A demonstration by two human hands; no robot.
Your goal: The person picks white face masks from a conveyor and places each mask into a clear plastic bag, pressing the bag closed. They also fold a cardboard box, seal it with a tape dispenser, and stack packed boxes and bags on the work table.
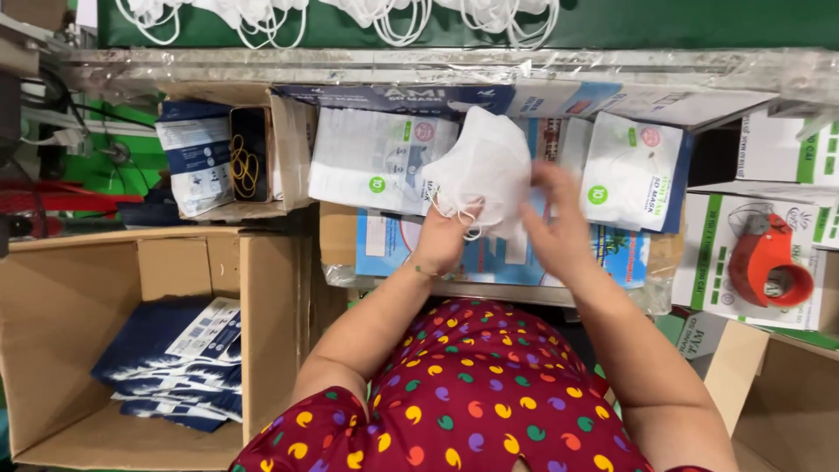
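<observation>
Big carton [262,323] at left, part-filled with dark blue packs [179,363]; flat printed pouches [371,157] spread on the bench ahead. Mid-step, by the look of it: squaring a stack of white masks [485,166] above the pouches. Left hand [441,240] clamped under the stack, ear loops dangling; right hand [555,218] half-open, fingers flat against its side. Next likely needs an opened pouch and steady alignment
</observation>
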